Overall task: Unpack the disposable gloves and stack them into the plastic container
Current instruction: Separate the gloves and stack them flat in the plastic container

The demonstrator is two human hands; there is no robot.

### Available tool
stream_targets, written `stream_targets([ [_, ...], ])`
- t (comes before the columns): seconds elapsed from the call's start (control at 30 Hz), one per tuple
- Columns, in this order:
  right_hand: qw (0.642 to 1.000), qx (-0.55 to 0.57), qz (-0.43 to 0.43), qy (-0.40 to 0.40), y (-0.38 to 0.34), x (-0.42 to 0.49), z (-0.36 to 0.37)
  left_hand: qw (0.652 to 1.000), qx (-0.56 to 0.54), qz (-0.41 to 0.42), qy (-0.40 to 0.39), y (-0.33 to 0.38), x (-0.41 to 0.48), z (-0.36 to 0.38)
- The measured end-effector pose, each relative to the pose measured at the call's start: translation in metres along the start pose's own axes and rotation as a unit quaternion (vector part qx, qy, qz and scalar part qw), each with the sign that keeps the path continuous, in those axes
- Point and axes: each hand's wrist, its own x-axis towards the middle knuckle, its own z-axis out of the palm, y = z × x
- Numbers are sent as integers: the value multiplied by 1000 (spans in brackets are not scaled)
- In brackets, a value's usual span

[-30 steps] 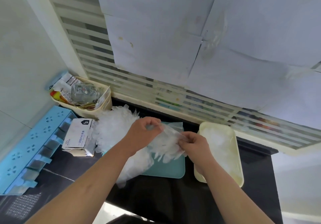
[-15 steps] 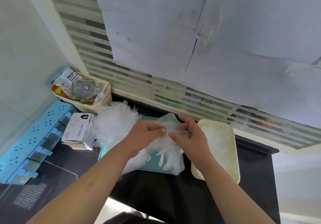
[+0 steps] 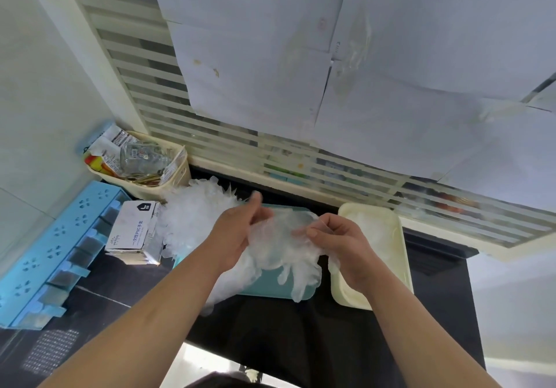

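Now | step: spreading one glove [image 3: 281, 238] above the teal tray [image 3: 264, 289], mid-counter [image 3: 270, 342] | left hand [image 3: 237, 234] grips it, right hand [image 3: 346, 246] pinches its edge | next, likely: lay it flat in the cream container [image 3: 349, 299] by the counter's right edge.

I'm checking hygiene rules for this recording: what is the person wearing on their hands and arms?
Nothing shows: the left hand and right hand are bare, with no gloves, rings or watch visible. Both forearms are uncovered; no sleeve comes into view.

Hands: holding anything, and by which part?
One clear glove: left hand grips its left edge, right hand pinches its right edge; its fingers hang down.
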Motion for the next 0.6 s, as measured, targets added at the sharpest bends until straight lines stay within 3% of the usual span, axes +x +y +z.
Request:
stream_targets([
  [0.1,998,-35,6,-42,-3,1,8,992,113,48,-29,-2,-4,4],
  [0.37,998,-51,25,38,3,1,13,993,83,81,-23,7,4,-11],
  [0.43,997,-49,32,46,4,-1,10,993,72,93,12,14,7,-20],
  [0.53,998,-12,34,57,5,0,10,988,-23,110,108,16,14,-26],
  [0.6,997,23,36,66,5,3,11,986,-135,54,78,10,15,-26],
])
